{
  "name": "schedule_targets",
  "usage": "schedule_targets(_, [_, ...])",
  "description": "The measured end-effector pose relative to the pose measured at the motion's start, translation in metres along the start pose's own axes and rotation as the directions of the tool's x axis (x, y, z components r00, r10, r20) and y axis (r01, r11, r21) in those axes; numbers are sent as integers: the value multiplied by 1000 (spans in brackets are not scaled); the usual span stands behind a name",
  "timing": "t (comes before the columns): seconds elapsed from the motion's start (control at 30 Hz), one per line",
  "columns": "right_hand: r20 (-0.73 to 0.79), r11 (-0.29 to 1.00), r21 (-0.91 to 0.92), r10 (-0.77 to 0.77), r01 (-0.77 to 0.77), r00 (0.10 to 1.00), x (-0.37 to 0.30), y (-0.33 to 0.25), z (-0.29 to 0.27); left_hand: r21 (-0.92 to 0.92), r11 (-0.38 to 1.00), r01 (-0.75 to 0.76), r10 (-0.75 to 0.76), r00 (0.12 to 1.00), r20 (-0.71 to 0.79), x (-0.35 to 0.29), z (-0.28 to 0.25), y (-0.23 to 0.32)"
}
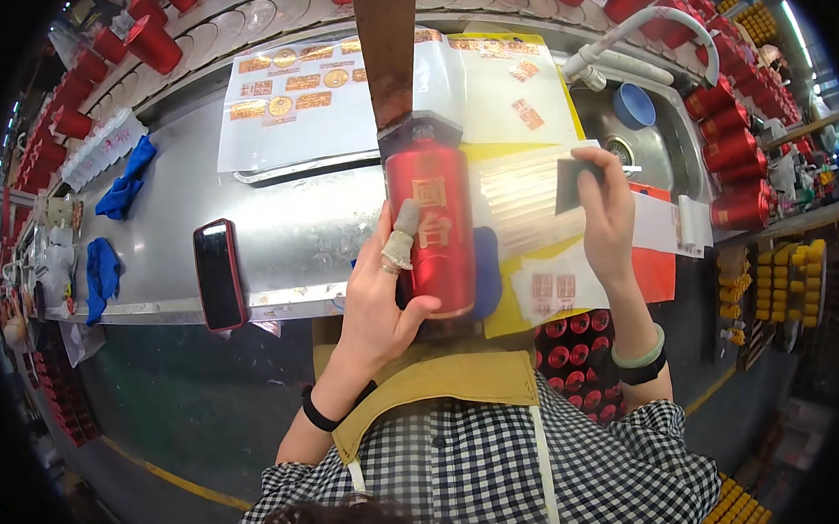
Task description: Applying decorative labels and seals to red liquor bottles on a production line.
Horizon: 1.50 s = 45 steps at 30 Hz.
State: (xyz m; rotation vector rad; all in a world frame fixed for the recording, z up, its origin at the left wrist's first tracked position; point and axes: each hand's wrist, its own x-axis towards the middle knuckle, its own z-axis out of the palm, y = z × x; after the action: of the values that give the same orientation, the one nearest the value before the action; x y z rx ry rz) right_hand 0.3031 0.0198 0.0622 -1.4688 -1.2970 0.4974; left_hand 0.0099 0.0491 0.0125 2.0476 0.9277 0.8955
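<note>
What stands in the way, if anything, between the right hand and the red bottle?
Nothing upright is visible between the right hand, holding a dark card, and the red bottle. A pale striped sheet shows in the gap, seemingly lying flat. The left hand touches the bottle's left side.

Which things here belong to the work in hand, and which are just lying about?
Work:
- red bottle, left hand on it
- dark flat piece in right hand
- probably gold-printed sheets

Lying about, apparently:
- red-edged phone
- blue cloths
</note>
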Motion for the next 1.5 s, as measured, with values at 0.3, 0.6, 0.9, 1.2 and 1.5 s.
schedule_targets(0.3, [33,961,-263,93,-81,995,7,21,-1,-57,998,10,-10,1000,1,-7,7,8])
schedule_targets(0.6, [225,797,-593,29,114,974,85,74,-6,56,998,-14,16,1000,-23,-3,5,11])
schedule_targets(0.9, [434,376,-832,-14,407,901,171,156,25,-16,999,37,-37,999,2,-8,5,13])
schedule_targets(1.2, [567,575,-651,-66,496,821,155,140,51,19,1000,-5,4,999,45,-9,6,0])
schedule_targets(1.5, [376,485,-805,-30,342,926,222,173,56,5,1000,-13,13,1000,18,-7,6,3])
